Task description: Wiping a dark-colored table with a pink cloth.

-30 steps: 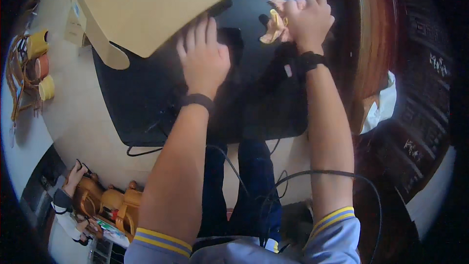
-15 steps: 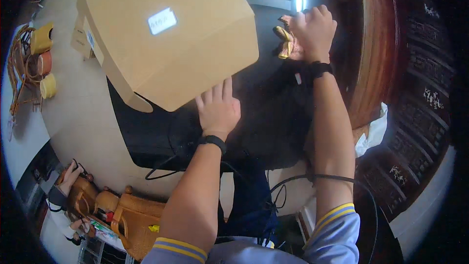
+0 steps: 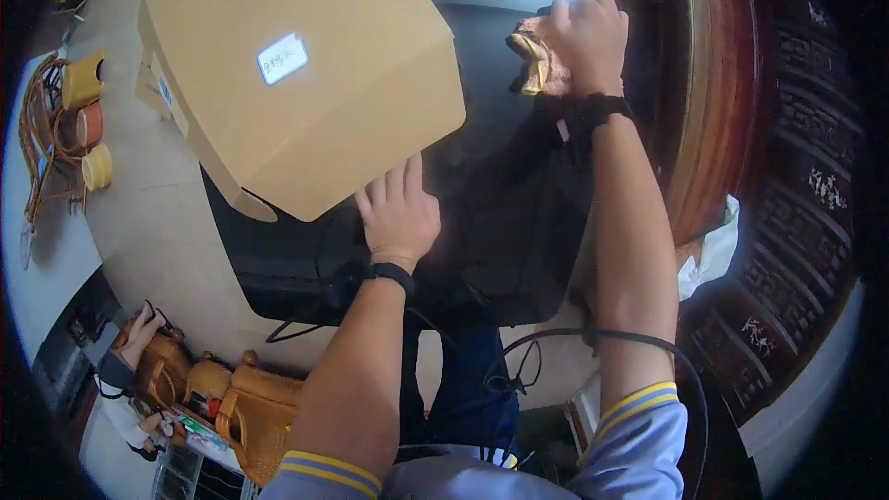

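Observation:
A large brown cardboard box [image 3: 343, 102] with a white label [image 3: 281, 59] rests on a glossy black tabletop [image 3: 482, 231]. Against the box's near lower edge is my left hand [image 3: 402, 213], its fingers stretched out and the fingertips partly hidden by the cardboard. Farther off on the right, my right hand [image 3: 591, 42] is closed over a pink cloth with yellow edging [image 3: 539, 63], pressed to the black surface. Both wrists wear black bands.
A polished wooden edge [image 3: 708, 83] borders the right side, with white paper [image 3: 715, 255] beside it. Black cables [image 3: 639, 338] cross near my right forearm. Wicker chairs [image 3: 264, 412] and a seated person [image 3: 130, 407] are at the lower left; yellow and red containers [image 3: 88, 125] stand far left.
The box has shifted left and slightly nearer, with my left hand moving the same way. My right hand and the cloth have slid a little left and away.

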Tool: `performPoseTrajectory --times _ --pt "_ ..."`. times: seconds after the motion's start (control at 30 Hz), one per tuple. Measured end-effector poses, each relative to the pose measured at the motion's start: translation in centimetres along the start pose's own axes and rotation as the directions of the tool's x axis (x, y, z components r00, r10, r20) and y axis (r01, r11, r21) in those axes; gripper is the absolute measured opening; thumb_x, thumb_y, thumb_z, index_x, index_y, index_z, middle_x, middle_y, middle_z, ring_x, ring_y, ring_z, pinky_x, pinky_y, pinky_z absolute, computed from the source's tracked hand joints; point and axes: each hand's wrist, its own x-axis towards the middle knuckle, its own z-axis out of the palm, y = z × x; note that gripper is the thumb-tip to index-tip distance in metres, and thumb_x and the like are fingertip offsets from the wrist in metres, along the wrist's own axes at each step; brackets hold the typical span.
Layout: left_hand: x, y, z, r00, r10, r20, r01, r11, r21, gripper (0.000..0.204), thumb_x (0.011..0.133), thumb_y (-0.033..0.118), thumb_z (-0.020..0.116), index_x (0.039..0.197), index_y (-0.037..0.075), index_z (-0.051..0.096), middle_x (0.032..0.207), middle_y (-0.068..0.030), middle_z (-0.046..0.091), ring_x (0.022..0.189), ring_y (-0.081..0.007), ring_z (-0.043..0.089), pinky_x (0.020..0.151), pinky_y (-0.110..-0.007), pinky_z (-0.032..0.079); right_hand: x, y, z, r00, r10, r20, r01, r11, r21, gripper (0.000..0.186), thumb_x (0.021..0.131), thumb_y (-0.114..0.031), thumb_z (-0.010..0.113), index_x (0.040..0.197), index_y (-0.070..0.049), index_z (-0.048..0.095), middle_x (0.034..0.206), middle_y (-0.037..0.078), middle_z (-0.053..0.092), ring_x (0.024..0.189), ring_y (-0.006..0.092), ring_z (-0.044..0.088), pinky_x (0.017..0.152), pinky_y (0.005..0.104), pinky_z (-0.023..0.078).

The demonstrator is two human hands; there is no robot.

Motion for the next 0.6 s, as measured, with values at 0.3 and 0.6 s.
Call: performPoseTrajectory --times 0.3,0.6 --pt "0.5 0.8 0.2 0.993 0.054 -0.101 -0.055 0.998 -0.012 0.054 0.080 0.013 0.053 0.132 0.004 0.048 0.136 -0.0115 0.048 0.125 -0.0308 0.043 0.106 -0.051 0.028 0.3 1.6 0.1 0.994 -0.055 -0.098 0.052 0.998 -0.028 0.031 0.079 -0.034 0.055 0.078 -0.007 0.071 0.082 0.010 0.066 0.078 0.0303 0.063 0.072 0.0435 0.047" --pt "1.1 0.4 1.6 0.980 0.047 -0.195 -0.035 0.997 0.064 0.051 0.082 0.011 0.049 0.133 0.008 0.048 0.139 -0.0098 0.047 0.128 -0.0289 0.043 0.105 -0.048 0.030 -8.9 -0.6 -5.1 0.965 0.190 0.179 -0.240 0.915 0.323 0.034 0.078 -0.040 0.060 0.077 -0.008 0.068 0.082 0.011 0.066 0.077 0.0298 0.063 0.070 0.0408 0.048"
